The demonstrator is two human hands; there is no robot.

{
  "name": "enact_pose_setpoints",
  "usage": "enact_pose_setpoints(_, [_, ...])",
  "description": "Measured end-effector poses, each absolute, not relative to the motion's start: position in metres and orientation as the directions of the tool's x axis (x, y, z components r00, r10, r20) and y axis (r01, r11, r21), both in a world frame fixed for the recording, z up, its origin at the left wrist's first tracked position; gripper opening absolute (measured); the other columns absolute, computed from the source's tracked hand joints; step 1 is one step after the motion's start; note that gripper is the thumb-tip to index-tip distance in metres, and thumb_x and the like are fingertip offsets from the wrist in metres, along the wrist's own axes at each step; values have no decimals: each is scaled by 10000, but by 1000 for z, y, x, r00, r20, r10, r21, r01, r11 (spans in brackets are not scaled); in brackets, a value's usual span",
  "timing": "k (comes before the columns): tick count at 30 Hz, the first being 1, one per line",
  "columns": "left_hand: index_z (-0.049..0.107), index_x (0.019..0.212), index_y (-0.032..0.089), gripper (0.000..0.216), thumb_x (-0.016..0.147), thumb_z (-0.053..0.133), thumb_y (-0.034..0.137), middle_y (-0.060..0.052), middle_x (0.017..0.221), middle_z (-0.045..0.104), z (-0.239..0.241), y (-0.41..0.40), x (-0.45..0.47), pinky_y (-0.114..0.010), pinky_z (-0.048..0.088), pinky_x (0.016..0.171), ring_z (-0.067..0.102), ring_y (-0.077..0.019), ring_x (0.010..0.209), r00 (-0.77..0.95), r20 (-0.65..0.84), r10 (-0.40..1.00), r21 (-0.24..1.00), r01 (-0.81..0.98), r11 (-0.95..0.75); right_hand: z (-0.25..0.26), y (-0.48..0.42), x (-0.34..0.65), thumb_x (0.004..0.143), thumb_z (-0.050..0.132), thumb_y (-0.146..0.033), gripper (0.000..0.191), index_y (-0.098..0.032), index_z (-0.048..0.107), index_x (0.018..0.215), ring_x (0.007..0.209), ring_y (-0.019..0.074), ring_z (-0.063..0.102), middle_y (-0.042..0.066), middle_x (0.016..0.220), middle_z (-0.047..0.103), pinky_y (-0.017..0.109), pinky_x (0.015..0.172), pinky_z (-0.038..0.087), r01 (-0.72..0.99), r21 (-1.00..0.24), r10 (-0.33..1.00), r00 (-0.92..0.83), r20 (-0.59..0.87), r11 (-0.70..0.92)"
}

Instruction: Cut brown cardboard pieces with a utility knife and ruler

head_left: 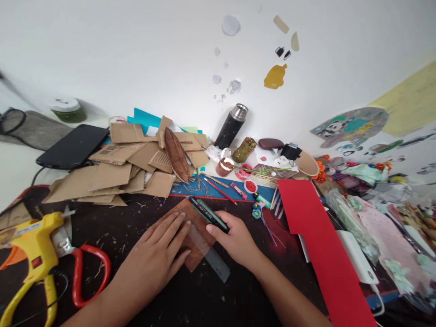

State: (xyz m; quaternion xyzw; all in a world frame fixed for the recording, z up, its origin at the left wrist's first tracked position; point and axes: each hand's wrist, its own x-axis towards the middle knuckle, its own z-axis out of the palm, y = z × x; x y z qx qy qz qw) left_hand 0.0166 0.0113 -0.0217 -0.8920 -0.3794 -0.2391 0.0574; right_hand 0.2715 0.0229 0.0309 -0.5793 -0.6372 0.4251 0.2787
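Observation:
My left hand [160,252] lies flat with its fingers stretched out, pressing a clear ruler [207,252] down on a brown piece of dried leaf or bark [195,218] on the dark table. My right hand [233,238] is closed round a green and black utility knife [208,213], whose tip rests at the far end of the ruler on the brown piece. The ruler runs diagonally between both hands.
A pile of cardboard pieces [116,175] with a long dried leaf [177,154] lies behind. A yellow glue gun [34,254] and red-handled scissors [88,272] sit at left, a red paper sheet [320,240] at right, and a black flask [231,126] by the wall.

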Motion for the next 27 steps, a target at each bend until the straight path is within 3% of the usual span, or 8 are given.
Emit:
enact_pose_setpoints(18, [684, 1498, 195, 501, 1114, 495, 455, -157, 1579, 690, -29, 9, 16, -465, 499, 1216, 629, -315, 1480, 557, 430, 711, 209, 704, -678, 28, 20, 270, 1002, 682, -394, 209, -214, 758, 1075, 887, 210, 691, 24, 977, 784, 317, 832, 505, 535, -844, 974, -174, -146, -31])
enact_pose_setpoints(27, [713, 1441, 160, 481, 1115, 482, 428, -177, 1533, 719, -19, 11, 16, -463, 522, 1179, 666, -325, 1427, 586, 458, 669, 113, 708, -697, 34, 21, 272, 1016, 670, -411, 234, -211, 761, 1097, 902, 209, 696, 27, 1001, 784, 310, 813, 524, 511, -858, 969, -187, -163, -45])
